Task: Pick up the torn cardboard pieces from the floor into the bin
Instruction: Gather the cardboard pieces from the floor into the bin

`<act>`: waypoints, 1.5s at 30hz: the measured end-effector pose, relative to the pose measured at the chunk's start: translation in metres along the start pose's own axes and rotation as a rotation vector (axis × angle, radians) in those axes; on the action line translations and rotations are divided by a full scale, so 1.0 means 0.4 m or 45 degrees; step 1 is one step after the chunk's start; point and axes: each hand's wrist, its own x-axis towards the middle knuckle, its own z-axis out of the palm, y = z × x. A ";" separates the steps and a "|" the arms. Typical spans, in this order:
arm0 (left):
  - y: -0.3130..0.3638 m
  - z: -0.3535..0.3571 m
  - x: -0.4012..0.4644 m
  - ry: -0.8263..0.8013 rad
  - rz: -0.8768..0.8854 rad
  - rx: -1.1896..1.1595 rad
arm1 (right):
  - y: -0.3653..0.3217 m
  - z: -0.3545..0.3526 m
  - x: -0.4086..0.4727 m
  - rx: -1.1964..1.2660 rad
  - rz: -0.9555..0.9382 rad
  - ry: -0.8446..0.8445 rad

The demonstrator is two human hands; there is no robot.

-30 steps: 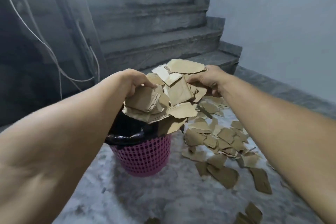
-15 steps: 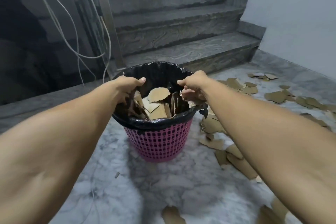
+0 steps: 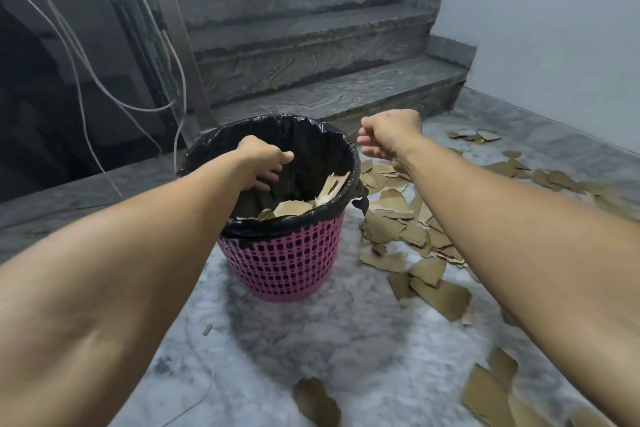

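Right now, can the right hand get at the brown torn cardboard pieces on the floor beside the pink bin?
Probably yes. The right hand holds nothing and hangs above the brown torn cardboard pieces lying right of the pink plastic bin; nothing stands between them, so lowering it should suffice.

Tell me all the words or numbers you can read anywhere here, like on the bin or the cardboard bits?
None: no words, numbers or signs can be read in this picture.
The pink bin, its black liner and the torn cardboard pieces on the floor look plain and bear no print.
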 end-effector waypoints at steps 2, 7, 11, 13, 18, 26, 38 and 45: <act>-0.005 0.023 -0.006 -0.005 0.005 0.042 | 0.020 -0.018 0.005 -0.110 0.033 0.078; -0.021 0.041 -0.033 -0.014 0.013 0.110 | 0.071 -0.014 -0.021 -0.332 0.111 -0.087; -0.035 0.071 -0.074 -0.141 0.050 0.242 | 0.089 -0.016 -0.064 -0.408 0.086 -0.230; -0.042 0.093 -0.098 -0.213 0.021 0.350 | 0.106 -0.028 -0.073 -0.361 0.088 -0.258; -0.048 0.124 -0.100 -0.117 0.054 0.483 | 0.142 -0.065 -0.098 -0.075 0.117 -0.425; -0.030 0.245 -0.118 0.470 0.343 0.828 | 0.237 -0.152 -0.137 -0.116 0.116 -0.501; -0.292 0.625 -0.300 -0.402 0.752 1.352 | 0.621 -0.581 -0.314 -0.755 0.410 -0.322; -0.535 0.636 -0.331 -0.600 0.001 1.930 | 0.816 -0.693 -0.445 -1.355 0.510 -0.253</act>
